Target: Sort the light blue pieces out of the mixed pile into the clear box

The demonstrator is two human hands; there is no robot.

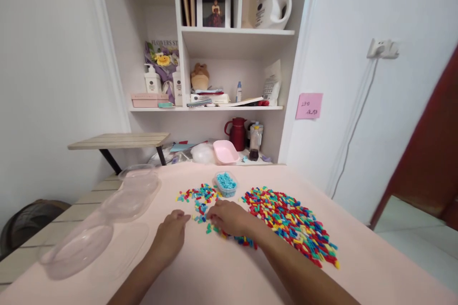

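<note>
My left hand (171, 233) hovers over the pink table at the left of a small middle group of coloured pieces (201, 208). Its fingers are curled toward the thumb, and whatever they may hold is too small to make out. My right hand (229, 218) reaches in from the right, its bent fingers close together at the right side of that group. What lies under its fingertips is hidden. Just beyond it stands a clear plastic tub (226, 191) filled with light blue pieces (226, 180). A large spread of mixed pieces (286, 221) lies to the right, partly behind my right forearm.
Several clear plastic containers (82, 250) stand along the left of the pink tabletop (214, 276). Behind the table, a shelf unit (236, 33) holds a pink basin (226, 151), a red jug (237, 133) and bottles. A slatted wooden stand (119, 140) is at the left.
</note>
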